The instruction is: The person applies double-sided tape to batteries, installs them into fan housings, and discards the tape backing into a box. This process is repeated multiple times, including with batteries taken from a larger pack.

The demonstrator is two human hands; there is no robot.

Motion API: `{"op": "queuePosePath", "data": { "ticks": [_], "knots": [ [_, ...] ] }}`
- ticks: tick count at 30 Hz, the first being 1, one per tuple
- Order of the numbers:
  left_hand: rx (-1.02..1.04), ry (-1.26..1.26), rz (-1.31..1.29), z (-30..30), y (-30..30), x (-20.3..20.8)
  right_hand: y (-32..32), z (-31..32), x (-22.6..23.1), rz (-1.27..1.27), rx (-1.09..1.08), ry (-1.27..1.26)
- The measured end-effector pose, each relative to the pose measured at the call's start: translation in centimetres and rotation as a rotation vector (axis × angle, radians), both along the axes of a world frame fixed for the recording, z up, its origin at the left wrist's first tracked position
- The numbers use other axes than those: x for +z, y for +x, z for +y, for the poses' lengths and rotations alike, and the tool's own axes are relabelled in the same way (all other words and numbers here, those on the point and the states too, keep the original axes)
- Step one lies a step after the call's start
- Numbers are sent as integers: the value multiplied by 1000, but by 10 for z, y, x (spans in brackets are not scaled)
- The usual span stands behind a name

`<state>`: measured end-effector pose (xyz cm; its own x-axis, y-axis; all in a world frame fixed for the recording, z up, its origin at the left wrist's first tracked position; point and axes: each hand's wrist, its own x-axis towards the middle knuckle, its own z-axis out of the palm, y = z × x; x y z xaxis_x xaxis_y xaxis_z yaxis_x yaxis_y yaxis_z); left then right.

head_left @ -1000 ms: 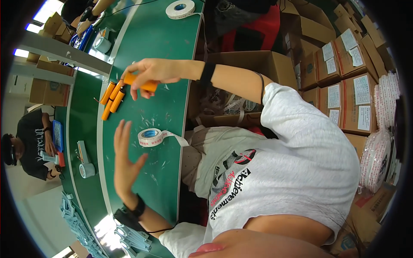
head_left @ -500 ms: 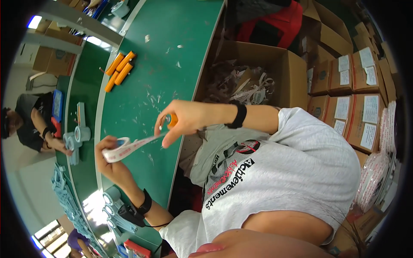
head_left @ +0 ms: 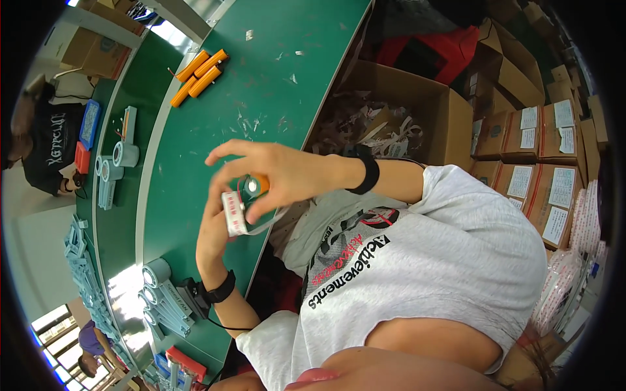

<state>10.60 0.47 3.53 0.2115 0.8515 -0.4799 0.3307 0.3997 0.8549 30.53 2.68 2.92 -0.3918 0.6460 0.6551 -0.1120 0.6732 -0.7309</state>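
My left hand [head_left: 212,225] is closed on a roll of white double-sided tape with red print [head_left: 234,214]. A loose strip curves from the roll toward my right hand. My right hand [head_left: 270,176], its index finger raised, grips an orange cylindrical battery [head_left: 263,185] whose pale round end faces the roll. The two hands are close together above the green table [head_left: 195,153], near its edge by my body. Fingers partly hide the battery and the back of the roll. Several similar orange batteries [head_left: 199,75] lie grouped farther up the table, one with a thin wire.
Light-blue plastic parts with round heads [head_left: 156,272] lie on the table beside my left forearm, with more across it. A cardboard box [head_left: 450,124] of tape scraps stands beside the table. Stacked cartons [head_left: 554,169] are at right. A co-worker [head_left: 49,140] sits opposite.
My left hand has brought the tape roll in toward my right hand, and the stretched strip has become a slack curve. My right index finger has lifted. The whole view has shifted slightly.
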Motion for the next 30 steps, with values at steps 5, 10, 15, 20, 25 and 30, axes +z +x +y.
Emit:
{"op": "queuePosePath", "data": {
  "ticks": [5, 10, 15, 20, 25, 30],
  "knots": [
    [-16, -128, -397, 5, -1, -3, -10, -6, -11, -153, 140, -145],
    [-8, 239, -680, 0, 11, 18, -14, 0, -13, 74, -131, -417],
    [23, 1038, 331, 0, 5, 8, -5, -1, -11, 249, -162, -405],
    [125, 1229, 532, -4, 9, 21, -2, -11, 5, -63, 298, -976],
    [461, 1201, 367, 4, -19, 12, -6, -19, -7, 183, 516, -1128],
    [634, 1013, -139, 9, -68, 9, 34, 15, -2, -13, 372, -986]
  ]
}}
